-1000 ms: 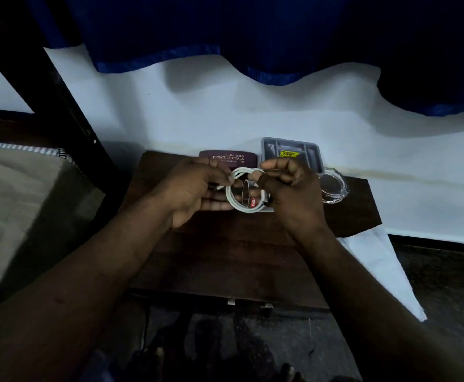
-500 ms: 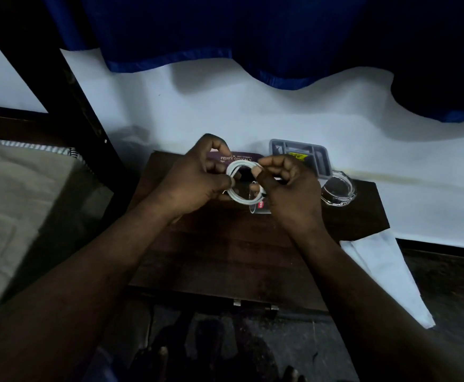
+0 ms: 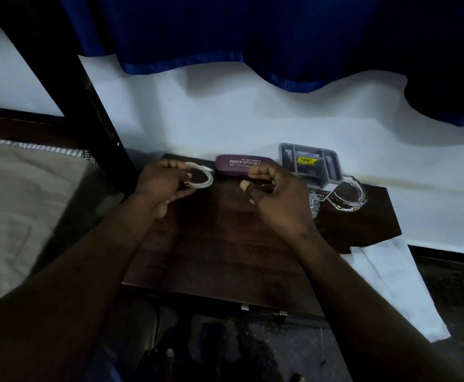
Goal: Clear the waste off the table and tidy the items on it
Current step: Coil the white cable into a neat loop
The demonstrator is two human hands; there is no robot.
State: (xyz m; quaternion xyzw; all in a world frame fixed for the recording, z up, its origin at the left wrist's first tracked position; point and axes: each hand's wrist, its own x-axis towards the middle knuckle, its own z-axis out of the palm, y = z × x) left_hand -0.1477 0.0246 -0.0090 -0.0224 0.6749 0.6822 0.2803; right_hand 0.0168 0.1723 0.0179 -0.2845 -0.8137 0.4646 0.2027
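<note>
A coiled white cable [image 3: 202, 176] is at the back left corner of the dark wooden table [image 3: 225, 244], and my left hand [image 3: 164, 186] grips its near side. My right hand [image 3: 275, 197] hovers over the table's middle with curled, parted fingers and nothing in it. Behind it lies a purple glasses case [image 3: 237, 164] against the wall. A grey compartment tray [image 3: 311, 162] with a yellow sticker stands to the right of the case. A clear plastic lid [image 3: 348, 195] and a clear wrapper [image 3: 315, 201] lie at the table's right side.
A white wall [image 3: 225, 119] backs the table, with a blue curtain [image 3: 253, 37] hanging above. A bed with a beige sheet [image 3: 18, 202] and a dark post [image 3: 68, 78] stand to the left. White paper [image 3: 390, 285] hangs off the table's right edge.
Both hands held the coiled cable over the table's middle. Now my left hand has carried it to the back left corner, and my right hand has let go and drawn apart.
</note>
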